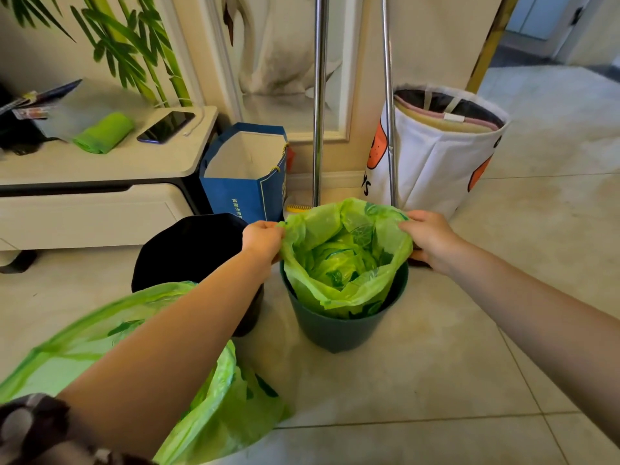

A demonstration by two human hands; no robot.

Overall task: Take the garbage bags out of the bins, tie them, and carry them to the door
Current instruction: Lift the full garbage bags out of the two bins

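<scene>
A dark green bin [339, 330] stands on the tiled floor at the centre. A light green garbage bag [339, 260] sits inside it, its mouth pulled up above the rim. My left hand [263, 241] pinches the bag's left edge. My right hand [427, 238] grips the bag's right edge. To the left stands a black bin [188, 250], with no bag visible inside it. A second green garbage bag [221, 397] lies on the floor at the lower left, partly hidden by my left forearm.
A blue paper bag [248, 176] and a white fabric basket [436, 156] stand against the wall behind the bins. Two metal poles [318, 112] rise between them. A low cabinet [100, 182] at left carries a phone [166, 126] and a roll of green bags [104, 132]. A doorway is at upper right.
</scene>
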